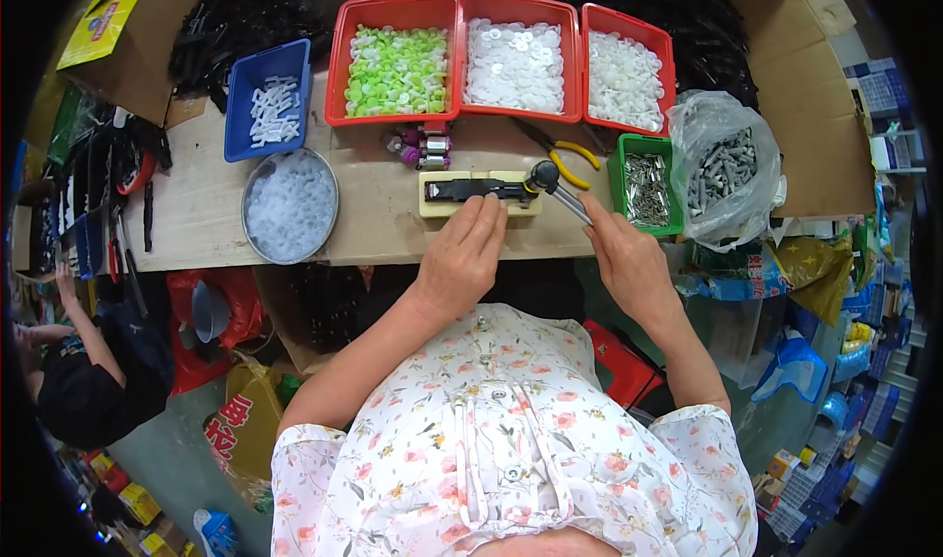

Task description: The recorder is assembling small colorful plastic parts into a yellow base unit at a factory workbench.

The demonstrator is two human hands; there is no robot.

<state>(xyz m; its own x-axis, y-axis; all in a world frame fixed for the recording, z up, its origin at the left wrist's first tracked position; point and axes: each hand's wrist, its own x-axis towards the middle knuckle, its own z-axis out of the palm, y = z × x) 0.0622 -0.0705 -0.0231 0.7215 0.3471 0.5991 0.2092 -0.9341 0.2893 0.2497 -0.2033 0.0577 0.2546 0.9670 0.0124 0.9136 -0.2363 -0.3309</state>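
Note:
My left hand [462, 257] has its fingers together, pressing on a long black plastic part [450, 192]. That part lies in a cream-coloured block fixture [428, 209] near the table's front edge. In my right hand [634, 267] is the handle of a small hammer [570, 203] with a dark rounded head and a metal shaft. The hammer head is over the right end of the fixture, close by the black part; whether it touches is hard to tell. Just behind the fixture lie several small purple and silver cylindrical pieces [433, 147].
Red bins hold green-and-white [334, 105], white [521, 113] and off-white pieces [594, 115]. A blue bin [236, 125], round metal bowl [332, 218], yellow-handled pliers [575, 152], green bin [619, 189] and plastic bag [722, 115] surround the fixture. Another person [88, 361] works at left.

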